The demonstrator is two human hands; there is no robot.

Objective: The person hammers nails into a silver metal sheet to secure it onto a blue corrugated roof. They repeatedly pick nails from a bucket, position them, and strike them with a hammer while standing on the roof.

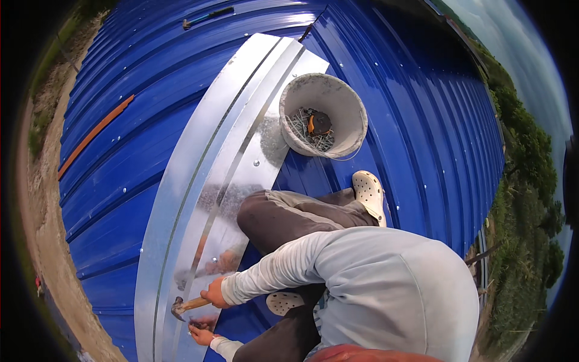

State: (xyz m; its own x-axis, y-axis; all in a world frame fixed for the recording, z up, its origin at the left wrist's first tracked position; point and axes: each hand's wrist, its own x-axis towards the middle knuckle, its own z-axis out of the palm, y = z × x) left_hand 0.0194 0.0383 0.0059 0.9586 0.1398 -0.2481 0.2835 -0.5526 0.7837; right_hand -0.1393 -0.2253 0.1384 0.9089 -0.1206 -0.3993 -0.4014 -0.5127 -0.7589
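My right hand (214,292) is closed round the wooden handle of a claw hammer (188,306), whose head hangs over a long folded silver metal sheet (169,199) lying on blue ribbed roofing. Just below the hammer, my left hand (201,335) is pinched at the sheet's surface on something small and dark that I cannot make out. Both hands reflect in the shiny metal, which has a few round fastener heads along it.
A pale bucket (323,84) holding nails and an orange-and-black object stands up the slope beside my clogged foot (368,193). A second hammer (208,17) lies farther up the blue roof (114,163), near an orange strip (96,136). The roof edges drop toward ground and trees (522,151).
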